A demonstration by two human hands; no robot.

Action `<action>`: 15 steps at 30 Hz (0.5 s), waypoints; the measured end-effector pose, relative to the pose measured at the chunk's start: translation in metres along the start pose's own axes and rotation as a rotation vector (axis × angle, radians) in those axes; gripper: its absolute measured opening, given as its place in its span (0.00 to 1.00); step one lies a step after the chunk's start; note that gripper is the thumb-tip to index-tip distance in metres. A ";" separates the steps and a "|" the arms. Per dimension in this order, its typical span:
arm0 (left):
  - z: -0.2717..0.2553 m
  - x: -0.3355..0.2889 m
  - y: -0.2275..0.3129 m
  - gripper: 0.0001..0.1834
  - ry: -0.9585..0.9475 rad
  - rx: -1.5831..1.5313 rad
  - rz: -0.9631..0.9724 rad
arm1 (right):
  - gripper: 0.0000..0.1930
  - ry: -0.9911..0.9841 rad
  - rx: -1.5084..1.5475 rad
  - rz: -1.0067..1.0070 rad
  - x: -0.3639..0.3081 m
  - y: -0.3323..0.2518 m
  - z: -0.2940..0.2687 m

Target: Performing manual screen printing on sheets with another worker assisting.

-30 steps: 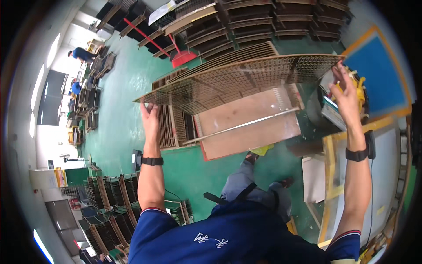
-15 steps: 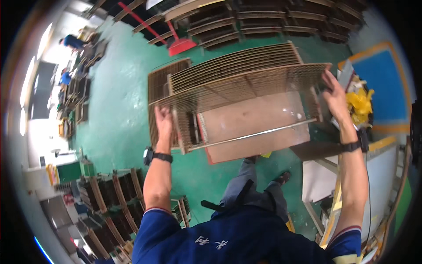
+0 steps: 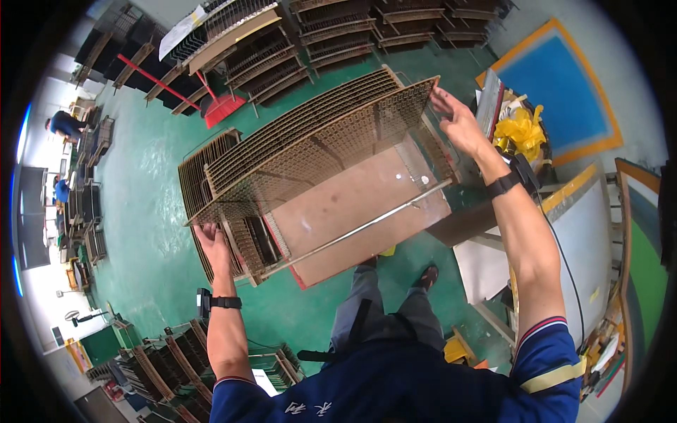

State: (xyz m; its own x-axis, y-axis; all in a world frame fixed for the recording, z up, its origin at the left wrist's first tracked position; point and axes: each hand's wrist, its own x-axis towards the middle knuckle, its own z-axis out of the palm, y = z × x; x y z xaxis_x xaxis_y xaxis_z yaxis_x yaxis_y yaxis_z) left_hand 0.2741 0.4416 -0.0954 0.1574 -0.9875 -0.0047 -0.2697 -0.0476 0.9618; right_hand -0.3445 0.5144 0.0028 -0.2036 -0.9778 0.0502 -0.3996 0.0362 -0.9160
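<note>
Right at the bottom edge, nearest of all, is a dark blue shirt (image 3: 395,384). Both arms reach up from it, with a black band (image 3: 226,302) on each wrist. The left hand (image 3: 214,243) grips the left end of a thin panel (image 3: 321,155) full of tiny holes. The right hand (image 3: 451,121) pinches the other end by its corner. The panel is held tilted over a brown rack (image 3: 443,156) with many slats; I cannot tell if they touch. A brown board (image 3: 345,197) lies lower down, toward the feet, and a shiny rod (image 3: 395,210) runs across it. Off to the right is a yellow bag (image 3: 520,132), near a blue sheet (image 3: 568,92) with an orange edge. Past the rack, a red tool (image 3: 222,109) with a long stick rests near a row of dark racks (image 3: 338,35). Far left are two small people (image 3: 65,125) in blue.
</note>
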 end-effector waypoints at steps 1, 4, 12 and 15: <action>-0.004 -0.001 -0.003 0.42 0.007 0.004 -0.003 | 0.40 0.011 0.026 0.025 -0.002 -0.011 0.004; -0.002 -0.004 -0.004 0.42 0.074 -0.045 0.024 | 0.40 0.010 0.031 0.042 0.001 -0.028 0.006; -0.005 -0.006 -0.002 0.42 -0.031 0.113 0.004 | 0.41 -0.027 0.008 0.106 0.014 0.030 0.024; -0.025 -0.004 -0.020 0.41 -0.059 0.122 -0.014 | 0.40 0.002 -0.002 0.030 0.023 0.053 0.039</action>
State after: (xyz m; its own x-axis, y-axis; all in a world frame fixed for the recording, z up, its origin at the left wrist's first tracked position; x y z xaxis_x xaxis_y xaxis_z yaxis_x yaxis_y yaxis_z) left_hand 0.3025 0.4501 -0.1078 0.1063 -0.9936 -0.0373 -0.3815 -0.0754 0.9213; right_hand -0.3358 0.4856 -0.0604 -0.2179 -0.9757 0.0232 -0.3946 0.0663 -0.9165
